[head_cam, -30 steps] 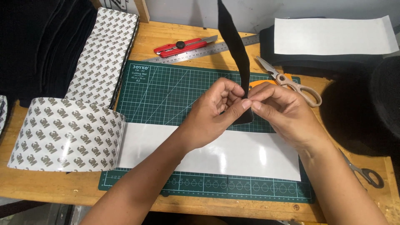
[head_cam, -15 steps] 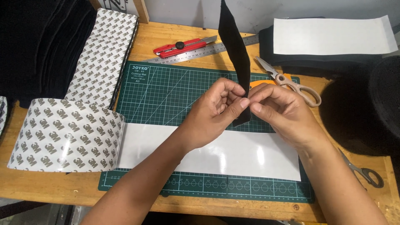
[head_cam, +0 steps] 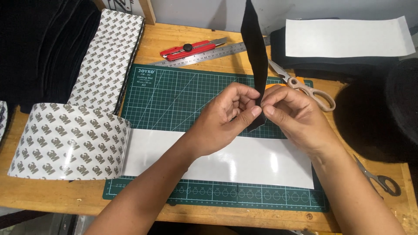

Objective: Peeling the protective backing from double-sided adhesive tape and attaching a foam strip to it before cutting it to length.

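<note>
Black strip [head_cam: 254, 48] stands upright between both hands, lower end pinched at fingertips, upper end running out of frame above. Left hand [head_cam: 226, 117] and right hand [head_cam: 291, 115] both closed on strip's bottom edge, thumbs nearly touching; possibly peeling backing, view unclear. Beneath hands: green cutting mat [head_cam: 174, 95] and glossy white sheet [head_cam: 244, 161]. Beyond right hand, scissors [head_cam: 305, 87]. Beyond left hand, red utility knife [head_cam: 189, 48] and steel ruler [head_cam: 209, 54].

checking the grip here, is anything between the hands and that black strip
Nothing visible: the left hand and right hand both pinch the lower end of the black strip directly, above the green cutting mat.
</note>
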